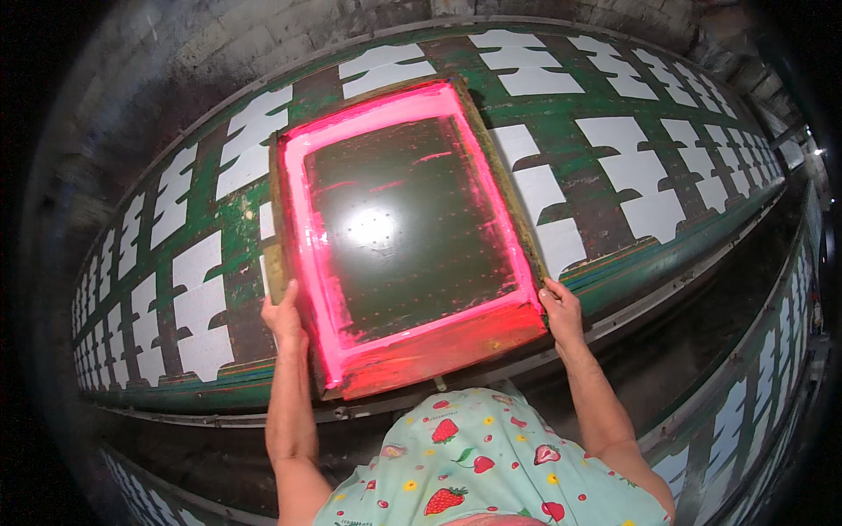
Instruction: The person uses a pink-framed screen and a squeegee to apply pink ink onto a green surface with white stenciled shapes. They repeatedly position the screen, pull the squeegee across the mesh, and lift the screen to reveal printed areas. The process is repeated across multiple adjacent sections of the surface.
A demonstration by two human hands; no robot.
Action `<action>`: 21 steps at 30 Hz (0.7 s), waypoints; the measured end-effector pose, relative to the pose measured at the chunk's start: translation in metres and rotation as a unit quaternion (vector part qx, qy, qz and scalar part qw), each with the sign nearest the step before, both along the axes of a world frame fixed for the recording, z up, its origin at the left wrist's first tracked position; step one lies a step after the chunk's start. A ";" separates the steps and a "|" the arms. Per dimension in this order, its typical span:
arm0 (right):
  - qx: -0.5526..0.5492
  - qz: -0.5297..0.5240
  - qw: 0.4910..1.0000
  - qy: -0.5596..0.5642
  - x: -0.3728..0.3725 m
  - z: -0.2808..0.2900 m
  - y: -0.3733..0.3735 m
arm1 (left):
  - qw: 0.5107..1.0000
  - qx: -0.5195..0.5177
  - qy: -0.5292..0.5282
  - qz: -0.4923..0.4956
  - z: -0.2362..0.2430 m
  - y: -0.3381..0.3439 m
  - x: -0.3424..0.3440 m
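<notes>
A screen printing frame [403,228] spans the space between my two hands, slightly tilted over the long green table. Bright pink ink [377,114] coats its border around a dark mesh dotted with small pink spots. My left hand [285,317] grips the frame's left edge near its lower corner, thumb on top. On the opposite edge my right hand [561,307] has its fingers closed round the lower right side. The frame's near end is smeared red and orange. Part of a white cut fabric piece [561,241] shows beside the frame's right edge; what lies under the frame is hidden.
White cut fabric pieces [631,171] lie in two rows along the green table [241,215]. A metal rail [649,302] runs along its near edge. Another table with white pieces [728,430] stands at the lower right. A rough block wall [210,53] rises behind.
</notes>
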State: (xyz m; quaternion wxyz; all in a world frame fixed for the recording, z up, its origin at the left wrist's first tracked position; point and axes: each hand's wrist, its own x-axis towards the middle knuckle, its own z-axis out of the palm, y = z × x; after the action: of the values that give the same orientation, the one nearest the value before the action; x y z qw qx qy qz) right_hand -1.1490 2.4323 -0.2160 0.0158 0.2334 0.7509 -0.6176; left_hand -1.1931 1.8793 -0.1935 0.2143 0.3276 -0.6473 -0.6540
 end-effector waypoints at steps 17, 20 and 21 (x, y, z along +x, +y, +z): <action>-0.039 -0.026 0.998 -0.030 -0.033 -0.033 0.242 | 1.000 -0.021 0.000 0.010 -0.022 0.252 -0.027; 0.008 -0.029 0.999 -0.030 -0.030 -0.041 0.253 | 1.000 -0.005 0.014 -0.002 -0.022 0.257 -0.029; 0.004 -0.031 0.999 -0.028 -0.030 -0.043 0.255 | 1.000 0.001 0.016 -0.006 -0.022 0.259 -0.030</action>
State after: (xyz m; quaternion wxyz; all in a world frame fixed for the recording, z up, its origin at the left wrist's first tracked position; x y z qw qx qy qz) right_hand -1.1789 2.6875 -0.2594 0.0173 0.2737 0.7452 -0.6079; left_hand -1.2233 2.1383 -0.2160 0.2203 0.3134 -0.6455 -0.6608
